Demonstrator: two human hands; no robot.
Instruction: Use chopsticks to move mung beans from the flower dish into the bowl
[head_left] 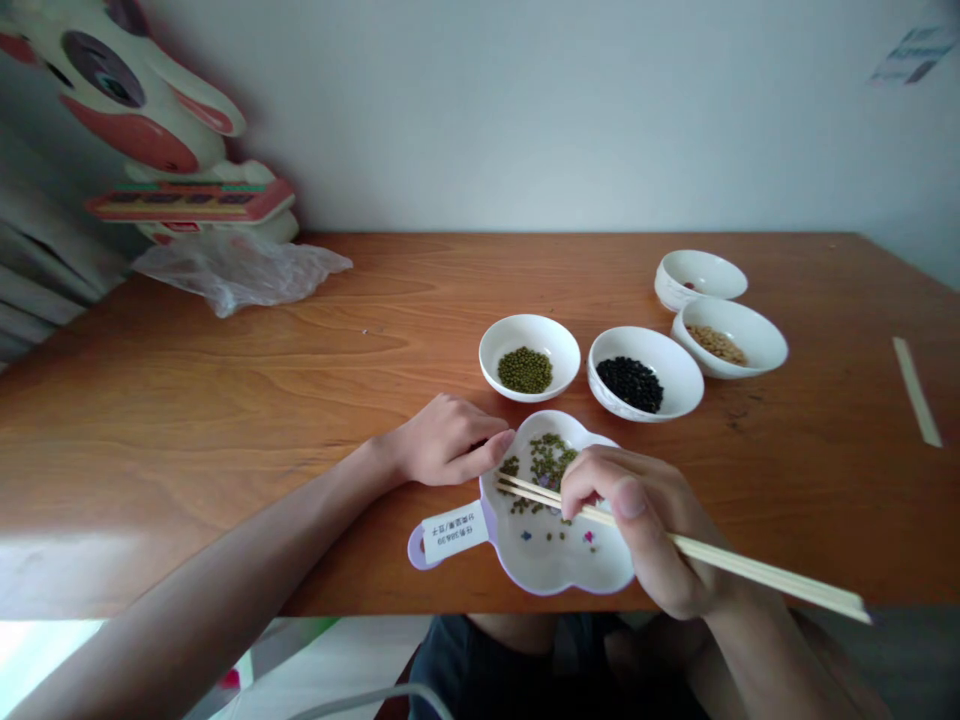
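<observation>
A: Where are the chopsticks [675, 545] pointing, seen from the right hand [645, 525]?

B: Their long axis runs from low right to upper left. The back ends stick out past the wrist toward the table [300, 380] edge at the right, and the tips lie over the left part of the flower-shaped dish [555, 570], among the green beans [544, 460] scattered there.

A: So the beans lie left of the grip, and a little farther from the person?

B: Yes. The right hand's grip is closed around both sticks, with thumb and fingers folded on them near the middle. The two tips stand slightly apart (I cannot tell if a bean is between them; it is too small to see).

A: And the left hand [446, 440]?

B: It rests on the table, touching the left rim of the dish with its fingertips. Its fingers are curled loosely and hold nothing. It is the nearer hand to the dish's handle with the label [454, 530], but the chopstick tips are nearer to the beans.

A: What stands beyond the dish?

B: A bowl of green beans [529, 357] is just behind it, a bowl of black beans [645, 373] to the right of that, then a bowl of pale beans [729, 337], and a nearly empty bowl [700, 277] farthest back.
</observation>
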